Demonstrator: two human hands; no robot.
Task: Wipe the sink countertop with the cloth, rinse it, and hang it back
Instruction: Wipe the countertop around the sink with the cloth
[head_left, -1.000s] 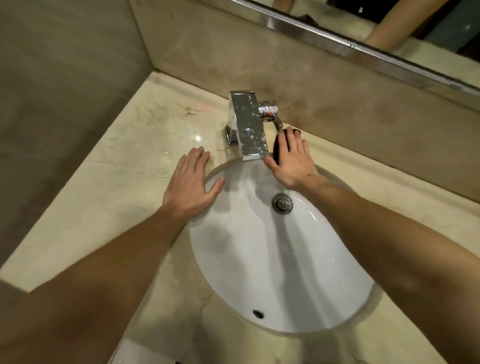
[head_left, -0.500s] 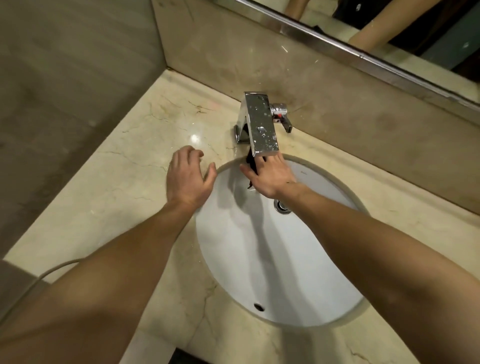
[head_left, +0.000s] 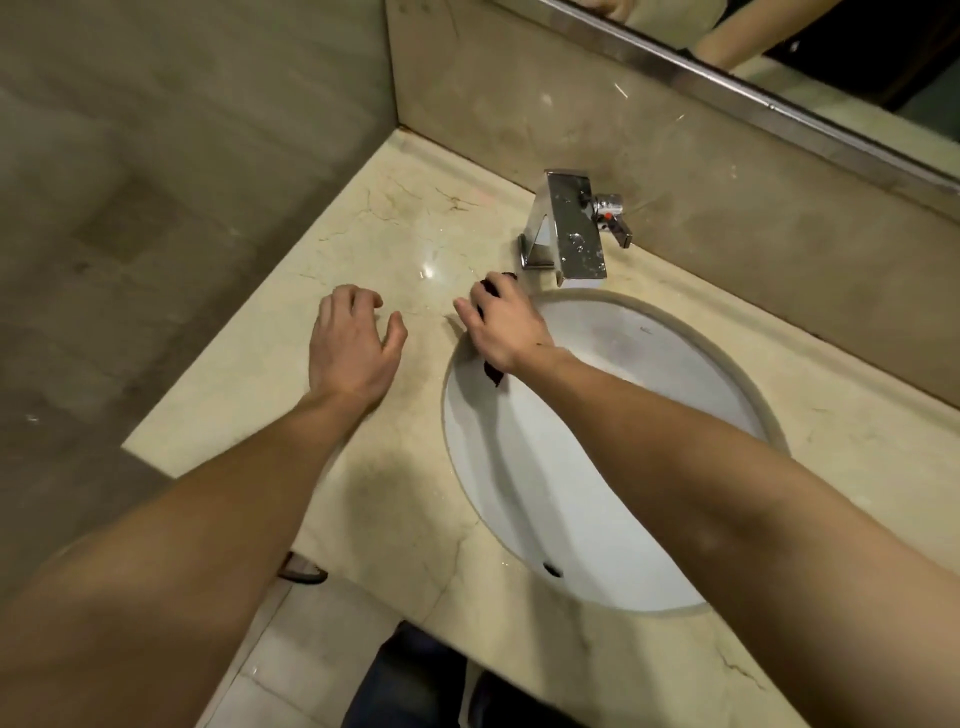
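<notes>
A dark cloth (head_left: 492, 374) is gripped in my right hand (head_left: 506, 325); only small bits of it show past the fingers and below the palm. That hand rests on the left rim of the white oval sink (head_left: 597, 457), just in front of the chrome faucet (head_left: 569, 228). My left hand (head_left: 353, 345) lies on the beige marble countertop (head_left: 291, 384) to the left, fingers spread, holding nothing.
The marble backsplash (head_left: 623, 119) and the mirror (head_left: 831, 47) rise behind the faucet. A tiled side wall (head_left: 182, 156) closes the left. The counter's front edge runs near my body, with the floor and a sandal (head_left: 304, 569) below.
My right hand has moved left from under the faucet spout to the sink's left rim with the cloth. The left hand has slid left on the counter. The view has shifted right.
</notes>
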